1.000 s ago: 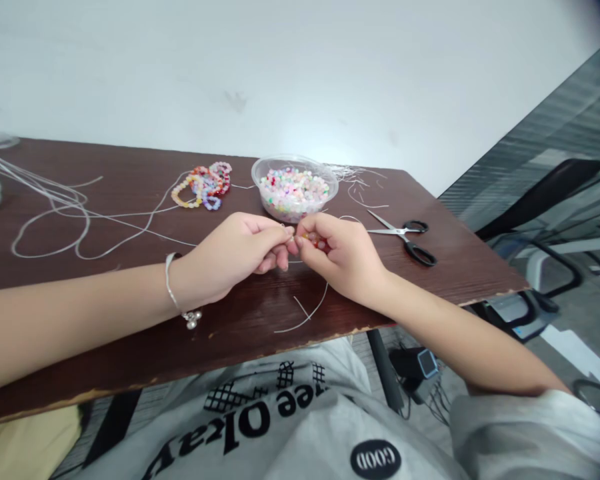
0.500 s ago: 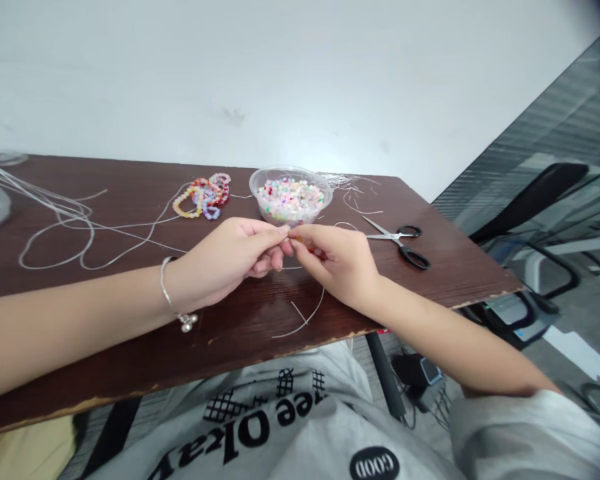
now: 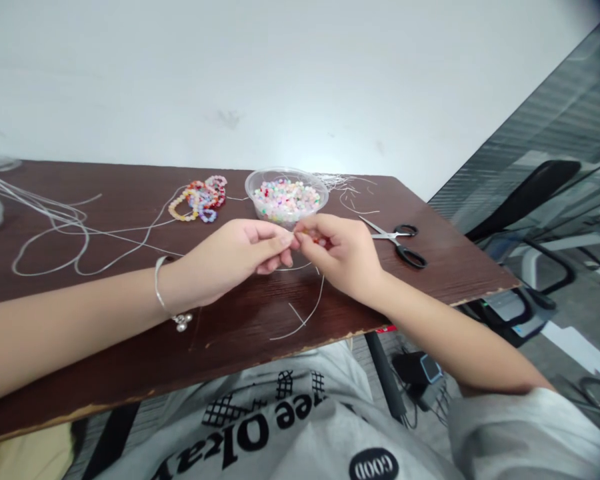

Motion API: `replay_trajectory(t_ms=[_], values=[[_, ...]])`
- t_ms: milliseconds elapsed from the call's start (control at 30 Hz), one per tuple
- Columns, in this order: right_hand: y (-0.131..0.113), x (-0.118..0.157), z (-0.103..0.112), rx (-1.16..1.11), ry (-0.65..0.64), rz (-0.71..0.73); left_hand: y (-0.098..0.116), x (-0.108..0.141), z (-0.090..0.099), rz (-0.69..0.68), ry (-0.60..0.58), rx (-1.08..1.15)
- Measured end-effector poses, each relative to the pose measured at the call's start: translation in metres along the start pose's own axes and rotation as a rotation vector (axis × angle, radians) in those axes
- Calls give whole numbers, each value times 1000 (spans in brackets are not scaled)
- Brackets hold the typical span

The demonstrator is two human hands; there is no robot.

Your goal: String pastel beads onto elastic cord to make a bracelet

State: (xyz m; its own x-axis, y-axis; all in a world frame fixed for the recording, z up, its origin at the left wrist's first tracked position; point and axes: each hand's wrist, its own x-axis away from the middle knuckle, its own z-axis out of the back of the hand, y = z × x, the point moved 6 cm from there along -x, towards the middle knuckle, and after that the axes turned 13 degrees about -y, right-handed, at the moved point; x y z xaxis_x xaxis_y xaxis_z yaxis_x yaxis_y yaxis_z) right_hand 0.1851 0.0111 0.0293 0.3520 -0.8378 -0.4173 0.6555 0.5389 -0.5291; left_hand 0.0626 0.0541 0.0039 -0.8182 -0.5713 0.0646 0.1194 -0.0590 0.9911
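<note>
At the far left of the tabletop (image 3: 240, 327), loose cord (image 3: 60, 216) is spread in wide loops, one strand being lost from view near the left forearm; it could be caught by the bangle (image 3: 181, 322) if the wrist were drawn back. The bracelets (image 3: 200, 200) are heaped beyond, and could be dragged if a strand among them were tugged. By the left hand (image 3: 250, 248), thumb and forefinger are pressed together at the tips, met almost point to point by those of the right hand (image 3: 343, 252); what is pinched there is too small to be told, and a fine end could easily be lost if either grip were eased. Just behind the left fingers, the bowl (image 3: 253, 199) is filled with beads, and could be knocked and spilled by a raised knuckle. Near the front edge, a thin strand (image 3: 305, 325) hangs in a curve below the right hand, where it might be snagged. The red beads (image 3: 320, 239) are half hidden within the curled right fingers; whether they are secured cannot be told, so they could be dropped or shed if that curl were loosened. At the right, the scissors (image 3: 393, 236) are left with blades parted, and could be brushed by the right hand if it were swung outward.
</note>
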Motion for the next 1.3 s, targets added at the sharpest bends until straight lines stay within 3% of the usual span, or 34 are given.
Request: replay_trajectory(t_ms=[167,300,400,667,900,1200,1300], values=[[7,-1,3,-120,-7,-59,15,2,6,-84,28,-502],[6,-1,3,-173,-5,-88,30,8,6,-274,79,-910],[4,-1,3,-208,-12,-92,36,12,6,-394,60,-1078],[2,-2,2,-314,-35,-104,55,16,11,-448,105,-1100],[5,-1,0,-404,-61,-131,55,16,14,-482,110,-1112],[13,-2,-11,-649,-94,-184,48,28,1,-808,85,-1459],[14,-3,-14,-673,-102,-189,48,27,0,-810,74,-1486]])
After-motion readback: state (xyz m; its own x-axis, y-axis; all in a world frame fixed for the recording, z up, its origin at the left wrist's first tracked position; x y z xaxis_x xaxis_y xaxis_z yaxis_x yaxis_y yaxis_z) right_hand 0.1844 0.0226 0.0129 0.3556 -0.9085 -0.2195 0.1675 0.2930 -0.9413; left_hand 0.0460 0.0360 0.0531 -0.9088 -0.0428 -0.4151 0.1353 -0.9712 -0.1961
